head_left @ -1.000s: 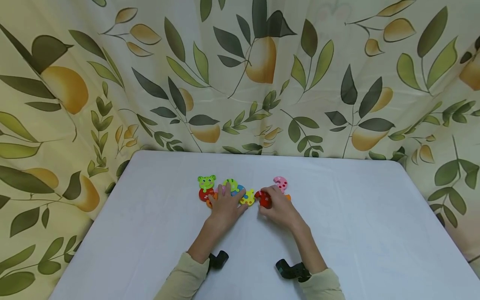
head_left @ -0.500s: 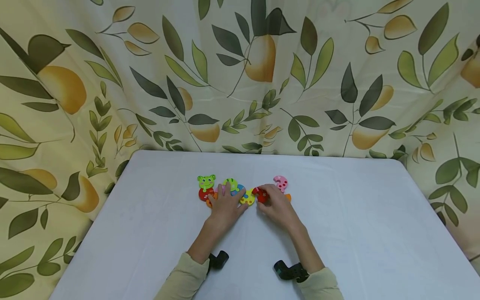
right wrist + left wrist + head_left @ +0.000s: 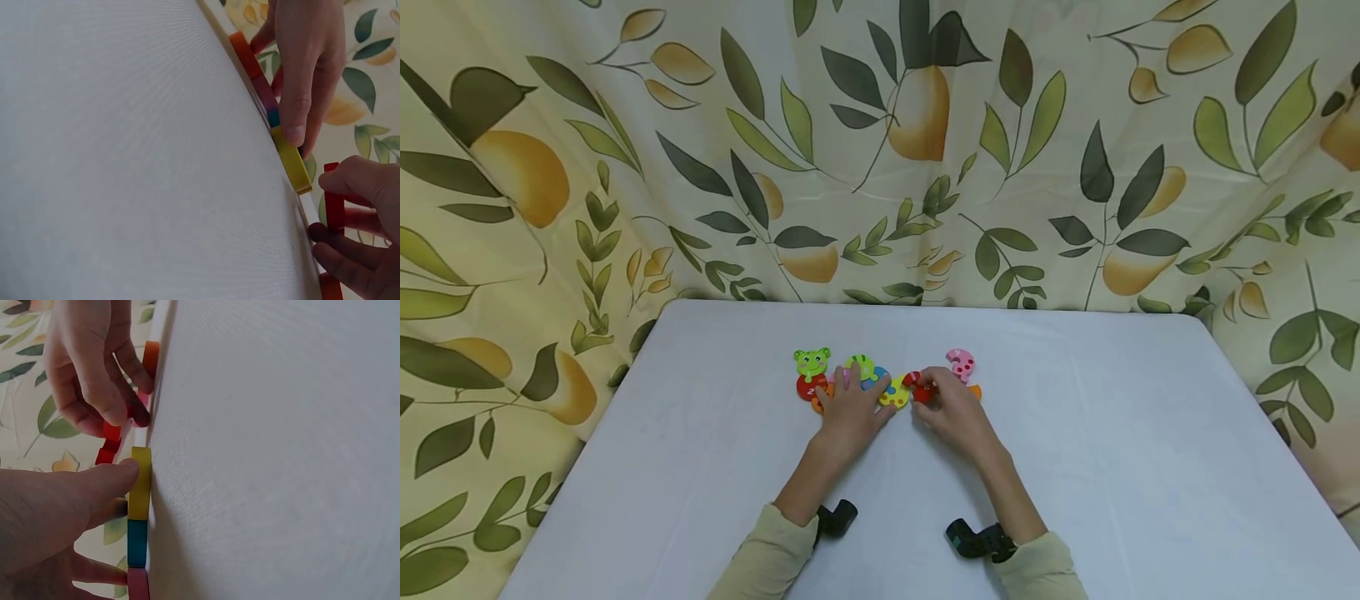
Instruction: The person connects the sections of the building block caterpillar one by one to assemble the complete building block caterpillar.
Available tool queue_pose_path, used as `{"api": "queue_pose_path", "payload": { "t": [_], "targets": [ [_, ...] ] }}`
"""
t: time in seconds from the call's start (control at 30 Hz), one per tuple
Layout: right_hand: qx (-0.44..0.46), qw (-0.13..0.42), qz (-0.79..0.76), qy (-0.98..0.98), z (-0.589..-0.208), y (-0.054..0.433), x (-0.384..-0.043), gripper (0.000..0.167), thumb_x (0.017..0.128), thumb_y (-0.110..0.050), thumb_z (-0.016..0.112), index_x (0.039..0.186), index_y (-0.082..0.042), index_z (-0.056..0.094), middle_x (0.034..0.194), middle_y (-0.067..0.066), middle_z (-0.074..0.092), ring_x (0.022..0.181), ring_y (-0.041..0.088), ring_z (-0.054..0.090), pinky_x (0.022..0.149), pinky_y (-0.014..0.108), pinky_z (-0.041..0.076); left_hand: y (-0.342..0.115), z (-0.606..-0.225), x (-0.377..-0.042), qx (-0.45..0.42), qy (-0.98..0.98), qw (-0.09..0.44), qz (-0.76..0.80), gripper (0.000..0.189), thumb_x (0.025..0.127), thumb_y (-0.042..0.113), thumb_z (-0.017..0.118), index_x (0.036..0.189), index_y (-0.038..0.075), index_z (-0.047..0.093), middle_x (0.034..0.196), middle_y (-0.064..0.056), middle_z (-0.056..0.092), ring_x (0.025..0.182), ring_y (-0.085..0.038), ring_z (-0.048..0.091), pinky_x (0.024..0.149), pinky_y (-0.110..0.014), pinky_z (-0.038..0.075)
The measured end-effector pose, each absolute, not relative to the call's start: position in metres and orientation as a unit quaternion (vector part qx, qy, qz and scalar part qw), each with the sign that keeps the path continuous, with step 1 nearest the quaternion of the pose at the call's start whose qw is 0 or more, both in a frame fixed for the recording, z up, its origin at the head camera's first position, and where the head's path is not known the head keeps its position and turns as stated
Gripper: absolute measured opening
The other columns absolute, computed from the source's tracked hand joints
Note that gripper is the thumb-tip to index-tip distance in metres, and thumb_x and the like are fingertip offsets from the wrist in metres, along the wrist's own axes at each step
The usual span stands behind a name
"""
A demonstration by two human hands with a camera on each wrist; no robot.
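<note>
My left hand (image 3: 850,418) lies spread over a row of coloured puzzle pieces, its straight fingers resting on them. The row starts with a green animal-head piece (image 3: 812,362) and a red piece (image 3: 808,388), and its right end is a yellow spotted piece (image 3: 893,393), touched by the left thumb. Under and around the fingers show a green striped piece (image 3: 863,365) and a blue piece (image 3: 137,544). My right hand (image 3: 961,414) pinches another red puzzle piece (image 3: 334,209) between thumb and fingers. It is raised above the table close to the yellow piece's right end.
Behind the right hand lie a pink spotted piece (image 3: 961,363) and a partly hidden orange piece (image 3: 976,392). A white-covered table (image 3: 1120,450) carries everything, with a leaf-and-fruit patterned curtain (image 3: 880,167) along its back edge. Each wrist wears a black camera (image 3: 973,540).
My right hand has shifted slightly left and tilted the red piece, bringing it nearer the yellow piece. The left hand stays in place on the row.
</note>
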State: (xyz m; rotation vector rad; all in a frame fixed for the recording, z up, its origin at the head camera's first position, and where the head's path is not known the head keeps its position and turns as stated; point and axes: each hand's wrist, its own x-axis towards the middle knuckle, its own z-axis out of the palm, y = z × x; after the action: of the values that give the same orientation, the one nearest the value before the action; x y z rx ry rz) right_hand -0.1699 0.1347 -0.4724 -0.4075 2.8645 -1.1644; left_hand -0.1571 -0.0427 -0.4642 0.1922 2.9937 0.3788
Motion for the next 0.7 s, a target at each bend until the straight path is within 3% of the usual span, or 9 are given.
{"api": "queue_pose_path", "payload": {
  "t": [0.33,0.7],
  "targets": [
    [-0.14,0.003,-0.375,0.916,-0.4728,0.1371,-0.1671,0.029,0.084,-0.015,0.073,0.112,-0.011,0.066,0.13,0.009,0.059,0.108,0.022,0.06,0.09,0.037,0.056,-0.0417,-0.4659,-0.1582,0.065,0.99,0.055,0.115,0.057,0.091,0.048,0.061,0.144,0.031,0.047,0.155,-0.021,0.033,0.144,-0.047,0.026,0.102,-0.075,0.03],
    [-0.129,0.003,-0.388,0.912,-0.4729,0.1361,-0.1685,0.031,0.086,-0.016,0.072,0.115,-0.009,0.066,0.13,0.009,0.06,0.107,0.023,0.061,0.091,0.039,0.056,-0.0425,-0.4654,-0.1575,0.066,0.988,0.055,0.128,0.055,0.092,0.046,0.06,0.143,0.029,0.049,0.154,-0.022,0.034,0.144,-0.048,0.026,0.104,-0.076,0.027]
  ]
}}
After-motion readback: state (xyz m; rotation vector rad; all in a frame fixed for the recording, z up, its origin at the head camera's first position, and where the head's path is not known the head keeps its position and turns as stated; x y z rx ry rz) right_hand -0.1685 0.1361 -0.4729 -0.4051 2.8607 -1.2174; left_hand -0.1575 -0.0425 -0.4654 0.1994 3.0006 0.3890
